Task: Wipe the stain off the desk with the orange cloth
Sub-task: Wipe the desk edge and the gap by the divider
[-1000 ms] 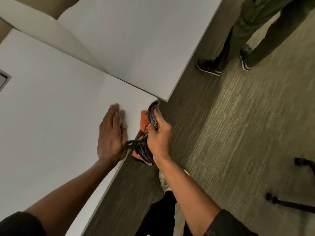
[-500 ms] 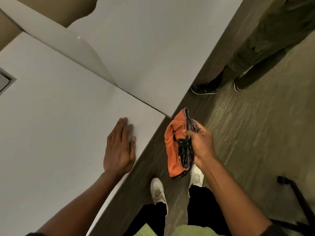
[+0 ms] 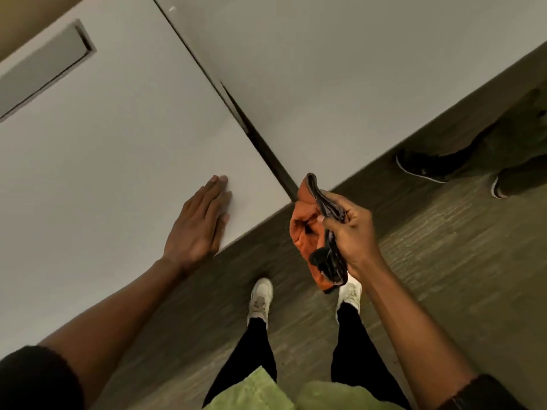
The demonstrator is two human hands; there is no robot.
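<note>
My right hand (image 3: 353, 236) grips the orange cloth (image 3: 306, 232), which has a dark grey striped edge and hangs bunched in the air above the floor, just off the corner of the white desk (image 3: 112, 161). My left hand (image 3: 199, 224) lies flat, palm down, fingers together, on the desk near its front corner. No stain shows on the visible desk surface.
A second white desk (image 3: 340, 84) adjoins on the right across a dark gap. A grey recessed panel (image 3: 41, 69) sits in the far left of the desk. Another person's legs and dark shoes (image 3: 420, 165) stand at the right. My own white shoes (image 3: 260, 297) are on the carpet.
My right hand has pulled the cloth off the desk corner and lifted it out over the floor. The view has tilted down. My left hand stays flat on the desk.
</note>
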